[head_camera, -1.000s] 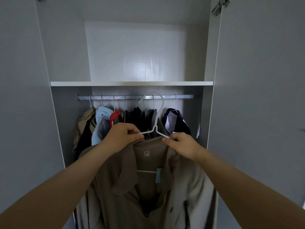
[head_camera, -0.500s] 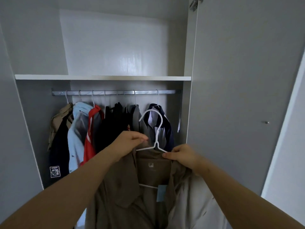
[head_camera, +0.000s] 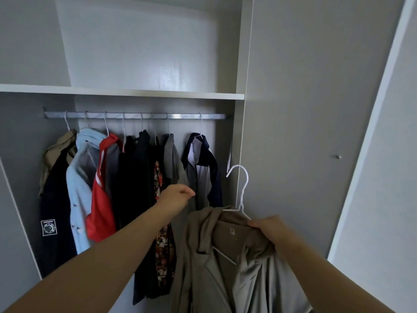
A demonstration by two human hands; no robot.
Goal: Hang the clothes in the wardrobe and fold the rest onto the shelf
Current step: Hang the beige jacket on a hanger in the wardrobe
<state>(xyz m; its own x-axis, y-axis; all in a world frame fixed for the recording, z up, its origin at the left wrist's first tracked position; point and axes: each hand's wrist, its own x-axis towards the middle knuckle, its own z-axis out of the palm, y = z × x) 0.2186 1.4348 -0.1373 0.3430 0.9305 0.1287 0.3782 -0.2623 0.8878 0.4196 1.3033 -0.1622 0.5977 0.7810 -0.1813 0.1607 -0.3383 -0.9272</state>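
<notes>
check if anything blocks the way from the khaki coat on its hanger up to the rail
Nothing solid does. The khaki coat hangs from the white hanger in the right hand, below the rail. Its right end, past the navy jacket, is bare. The left hand reaches toward the hung clothes.

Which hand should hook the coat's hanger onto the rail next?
Right. The right hand grips the white hanger carrying the beige coat; the left hand is off it, reaching among the hung clothes.

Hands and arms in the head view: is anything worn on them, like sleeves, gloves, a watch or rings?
Nothing visible. The left hand and right hand are bare, with no gloves, and both forearms are uncovered right to the frame edge, so no sleeves show. No watch, band or ring can be seen from this side.
</notes>
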